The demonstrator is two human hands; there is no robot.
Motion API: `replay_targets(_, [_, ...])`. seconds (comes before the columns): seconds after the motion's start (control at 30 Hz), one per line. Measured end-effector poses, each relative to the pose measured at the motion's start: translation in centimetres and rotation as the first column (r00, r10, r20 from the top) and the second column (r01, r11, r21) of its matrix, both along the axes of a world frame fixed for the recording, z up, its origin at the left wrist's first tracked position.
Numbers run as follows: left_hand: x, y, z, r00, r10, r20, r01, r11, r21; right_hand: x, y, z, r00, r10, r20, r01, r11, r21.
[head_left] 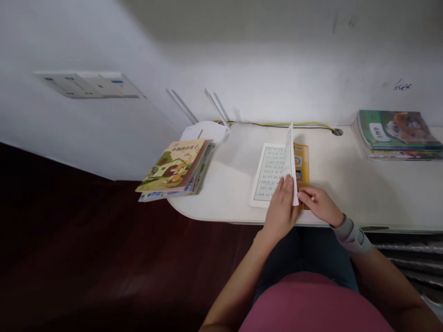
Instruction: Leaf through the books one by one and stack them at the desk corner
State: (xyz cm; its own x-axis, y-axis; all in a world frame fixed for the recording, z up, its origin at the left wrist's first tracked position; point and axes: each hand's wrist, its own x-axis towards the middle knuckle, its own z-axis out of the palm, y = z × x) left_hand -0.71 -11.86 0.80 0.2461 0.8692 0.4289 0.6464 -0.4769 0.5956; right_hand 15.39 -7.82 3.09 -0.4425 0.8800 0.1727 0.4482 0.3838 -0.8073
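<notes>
An open booklet (270,175) with rows of printed text lies near the front edge of the white desk. Some of its pages stand upright along the middle, and a yellow-orange printed cover (304,159) shows to their right. My left hand (283,207) rests with outstretched fingers against the left side of the raised pages. At their lower right edge, my right hand (321,203) has its thumb and fingers closed together on the booklet. A grey band circles my right wrist. The right fingertips are partly hidden.
On the desk's (226,189) left end, a stack of picture books (173,168) overhangs the edge, in front of a white router (207,131) with upright antennas. Another book stack (398,133) sits at right. A yellow cable (294,123) runs along the wall.
</notes>
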Motion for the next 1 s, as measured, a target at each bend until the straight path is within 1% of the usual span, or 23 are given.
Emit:
replay_targets(0.07, [-0.1, -0.2, 0.2, 0.999, 0.009, -0.042, -0.008, 1.000, 0.014, -0.9, 0.2, 0.5, 0.991, 0.019, -0.131, -0.040, 0.986, -0.161])
replay_targets(0.13, [-0.6, -0.6, 0.6, 0.996, 0.040, -0.074, -0.038, 0.999, 0.023, -1.6, 0.4, 0.5, 0.974, -0.020, -0.226, -0.037, 0.969, -0.243])
replay_targets(0.2, [-1.2, -1.1, 1.2, 0.993, 0.081, -0.086, -0.077, 0.996, 0.048, -2.3, 0.5, 0.1, 0.951, -0.068, -0.303, -0.021, 0.959, -0.283])
replay_targets(0.3, [-1.7, -1.7, 1.9, 0.988, 0.137, -0.067, -0.130, 0.986, 0.100, -3.1, 0.6, -0.3, 0.924, -0.098, -0.370, -0.026, 0.948, -0.317])
replay_targets(0.4, [-1.6, -1.8, 2.3, 0.984, 0.173, -0.048, -0.164, 0.974, 0.153, -3.3, 0.6, -0.1, 0.901, -0.127, -0.416, -0.042, 0.926, -0.374])
replay_targets(0.5, [-1.2, -1.5, 2.7, 0.986, 0.148, -0.075, -0.128, 0.967, 0.221, -2.6, 0.5, 0.3, 0.884, -0.188, -0.427, -0.025, 0.895, -0.446])
replay_targets(0.53, [-1.0, -1.3, 2.9, 0.985, 0.137, -0.103, -0.108, 0.963, 0.248, -2.1, 0.4, 0.3, 0.889, -0.199, -0.412, -0.005, 0.896, -0.445])
replay_targets(0.57, [-0.7, -1.1, 3.1, 0.982, 0.133, -0.136, -0.093, 0.958, 0.272, -1.5, 0.3, 0.4, 0.900, -0.208, -0.383, 0.032, 0.908, -0.418])
replay_targets(0.6, [-0.3, -0.9, 3.4, 0.976, 0.136, -0.171, -0.083, 0.954, 0.287, -0.8, 0.2, 0.4, 0.915, -0.221, -0.338, 0.090, 0.928, -0.362])
replay_targets(0.67, [0.6, -0.2, 3.9, 0.960, 0.148, -0.240, -0.079, 0.958, 0.275, 0.8, -0.1, 0.4, 0.939, -0.272, -0.209, 0.237, 0.955, -0.176])
replay_targets(0.73, [2.0, 0.7, 4.1, 0.942, 0.138, -0.306, -0.076, 0.975, 0.207, 2.6, -0.3, 0.3, 0.935, -0.350, -0.063, 0.351, 0.936, 0.023])
replay_targets(0.8, [3.7, 1.7, 3.8, 0.917, 0.099, -0.387, -0.059, 0.992, 0.116, 4.5, -0.4, -0.2, 0.903, -0.422, 0.083, 0.407, 0.900, 0.154])
replay_targets(0.87, [5.4, 2.6, 3.1, 0.880, 0.059, -0.472, -0.045, 0.998, 0.041, 6.4, -0.4, -0.9, 0.843, -0.488, 0.227, 0.429, 0.864, 0.264])
replay_targets(0.9, [6.2, 2.9, 2.7, 0.859, 0.046, -0.509, -0.045, 0.999, 0.015, 7.4, -0.5, -1.4, 0.795, -0.528, 0.299, 0.435, 0.840, 0.325])
replay_targets(1.0, [8.1, 3.6, 1.9, 0.815, 0.043, -0.578, -0.068, 0.997, -0.023, 9.7, -0.8, -3.1, 0.592, -0.640, 0.490, 0.433, 0.765, 0.477])
